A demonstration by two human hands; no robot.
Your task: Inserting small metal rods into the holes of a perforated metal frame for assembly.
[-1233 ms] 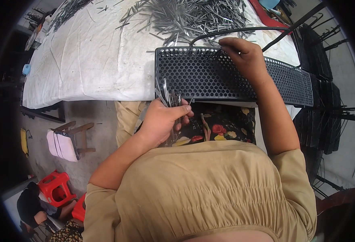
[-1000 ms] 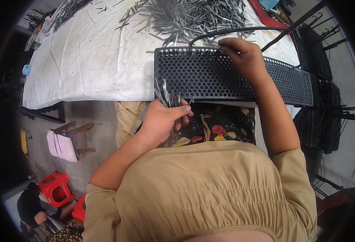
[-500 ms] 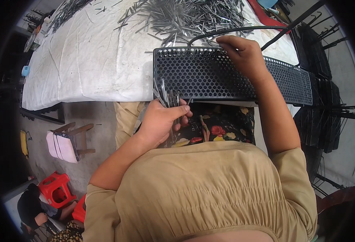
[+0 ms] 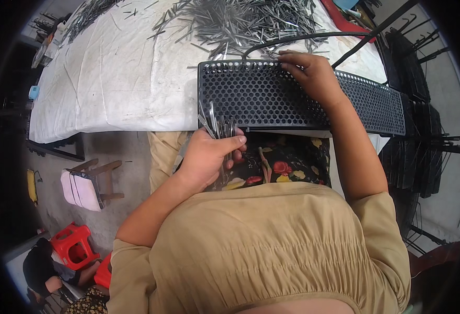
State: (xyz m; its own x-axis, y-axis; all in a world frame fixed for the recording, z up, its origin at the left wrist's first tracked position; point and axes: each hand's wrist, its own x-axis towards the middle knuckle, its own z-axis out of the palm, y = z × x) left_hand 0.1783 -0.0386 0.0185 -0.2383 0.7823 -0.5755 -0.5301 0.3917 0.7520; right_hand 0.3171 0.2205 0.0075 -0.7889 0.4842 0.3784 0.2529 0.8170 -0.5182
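As left hand (image 4: 207, 153) holds strips (image 4: 220, 127), seemingly metal

So the floor (image 4: 133, 170) is plain grey, kinda scuffed, looks like concrete. Big table (image 4: 73, 147) up front, dark frame poking out at the left corner, with a creased, slightly grubby white cloth (image 4: 120, 99) hanging over the near edge. Left of center there's a wooden stool (image 4: 108, 170) with a pale pink pad (image 4: 80, 188), dark bands across it. Past that, lower left, a red plastic stool (image 4: 65, 242), plus a bit of another red seat just beside it. Wall (image 4: 451, 99) on the right is pale grey. Light's soft and pretty even on the cloth, but the far left is super dim, can't make much out there.
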